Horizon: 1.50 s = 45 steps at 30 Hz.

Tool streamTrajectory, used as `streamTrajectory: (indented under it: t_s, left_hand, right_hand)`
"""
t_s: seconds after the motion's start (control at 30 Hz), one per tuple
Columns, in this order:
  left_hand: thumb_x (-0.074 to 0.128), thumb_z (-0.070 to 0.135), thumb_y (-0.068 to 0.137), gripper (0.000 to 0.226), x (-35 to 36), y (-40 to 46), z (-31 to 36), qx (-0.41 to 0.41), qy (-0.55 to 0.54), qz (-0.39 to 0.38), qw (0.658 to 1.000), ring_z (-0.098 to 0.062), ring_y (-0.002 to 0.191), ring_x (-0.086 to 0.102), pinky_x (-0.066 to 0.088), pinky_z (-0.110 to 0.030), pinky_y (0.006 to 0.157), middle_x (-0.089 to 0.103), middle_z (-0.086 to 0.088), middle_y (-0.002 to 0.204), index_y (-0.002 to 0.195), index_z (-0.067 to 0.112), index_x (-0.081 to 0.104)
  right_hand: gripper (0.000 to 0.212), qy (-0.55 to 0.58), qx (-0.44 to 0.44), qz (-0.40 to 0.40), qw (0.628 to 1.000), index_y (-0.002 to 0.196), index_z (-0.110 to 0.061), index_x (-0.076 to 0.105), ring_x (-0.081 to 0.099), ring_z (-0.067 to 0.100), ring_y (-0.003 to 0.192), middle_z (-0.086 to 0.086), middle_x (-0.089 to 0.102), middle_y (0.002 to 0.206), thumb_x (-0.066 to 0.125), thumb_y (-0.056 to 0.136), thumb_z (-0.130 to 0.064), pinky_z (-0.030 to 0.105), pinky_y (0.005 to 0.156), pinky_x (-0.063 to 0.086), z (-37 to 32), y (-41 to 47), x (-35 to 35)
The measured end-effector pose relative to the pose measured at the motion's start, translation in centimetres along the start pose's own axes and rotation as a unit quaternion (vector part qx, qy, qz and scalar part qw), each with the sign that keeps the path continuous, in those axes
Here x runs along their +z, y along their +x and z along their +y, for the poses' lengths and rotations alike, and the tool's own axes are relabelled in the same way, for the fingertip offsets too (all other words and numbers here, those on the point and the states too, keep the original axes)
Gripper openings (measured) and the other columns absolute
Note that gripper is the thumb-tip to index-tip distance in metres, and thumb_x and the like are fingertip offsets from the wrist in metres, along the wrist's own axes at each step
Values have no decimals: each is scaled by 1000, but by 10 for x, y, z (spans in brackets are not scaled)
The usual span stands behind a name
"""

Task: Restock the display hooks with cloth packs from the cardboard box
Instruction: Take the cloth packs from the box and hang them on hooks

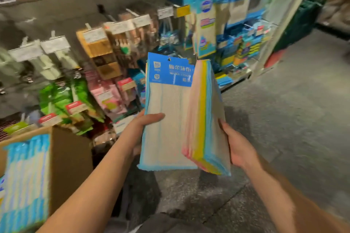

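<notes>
My left hand (141,128) grips a flat cloth pack (166,115) with a blue header card, thumb across its front. My right hand (239,147) holds a second cloth pack (205,119) edge-on, its pink, yellow and blue layers showing; the two packs touch along their inner edges. Both are held upright in front of me, above the floor. The open cardboard box (70,159) stands at the lower left with several more cloth packs (24,181) upright inside. Display hooks (130,24) with hanging goods run along the wall behind.
Hanging packets in green, pink and brown fill the hooks at left (79,96). Blue cloth packs (206,30) hang further right above a low shelf edge (236,79). Grey aisle floor (284,119) stretches to the right. A dark green crate stack (301,19) stands at the far right.
</notes>
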<state>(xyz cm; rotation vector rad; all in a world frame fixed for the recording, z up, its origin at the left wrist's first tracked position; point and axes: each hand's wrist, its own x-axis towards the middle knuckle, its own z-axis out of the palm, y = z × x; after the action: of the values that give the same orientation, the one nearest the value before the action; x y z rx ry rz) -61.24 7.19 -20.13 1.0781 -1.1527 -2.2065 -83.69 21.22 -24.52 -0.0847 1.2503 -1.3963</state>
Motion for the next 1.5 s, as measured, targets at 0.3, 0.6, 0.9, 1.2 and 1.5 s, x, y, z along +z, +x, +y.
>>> streamTrajectory:
  t_s: [0.3, 0.6, 0.9, 1.2, 1.5]
  left_hand:
    - [66, 14, 74, 61, 97, 140, 29, -26, 21, -86, 996, -33, 80, 74, 61, -43, 68, 74, -20, 104, 133, 4, 59]
    - [83, 19, 64, 64, 206, 318, 87, -63, 12, -125, 990, -33, 82, 74, 61, -42, 65, 75, -19, 101, 123, 2, 65]
    - [77, 29, 61, 33, 259, 423, 155, -31, -22, -83, 996, -29, 67, 72, 61, -36, 60, 74, -14, 84, 86, 8, 80]
    - [76, 31, 69, 26, 367, 491, 177, 45, -10, -88, 995, -24, 56, 71, 60, -33, 52, 73, -12, 69, 77, 6, 79]
    - [97, 48, 45, 39, 478, 552, 194, 136, -30, -16, 990, -14, 49, 68, 55, -25, 44, 71, -2, 60, 57, 17, 78]
  right_hand:
    - [20, -1, -65, 112, 992, 100, -14, 64, 73, 18, 63, 4, 76, 74, 51, 98, -29, 36, 62, 53, -123, 41, -108]
    - [37, 5, -79, 127, 989, 114, -10, 67, 72, 28, 87, 12, 75, 99, 60, 88, -35, 43, 81, 53, -284, 137, -176]
    - [44, -42, -233, 152, 960, 137, -13, 52, 73, 16, 72, 1, 76, 86, 58, 94, -22, 30, 56, 58, -421, 199, -234]
    - [64, -200, -288, 94, 932, 140, -32, 48, 66, 15, 108, -8, 65, 126, 57, 81, -56, 38, 90, 55, -536, 266, -264]
    - [67, -260, -246, 48, 933, 149, -30, 38, 52, 24, 130, -3, 54, 141, 41, 92, -65, 51, 110, 41, -674, 337, -329]
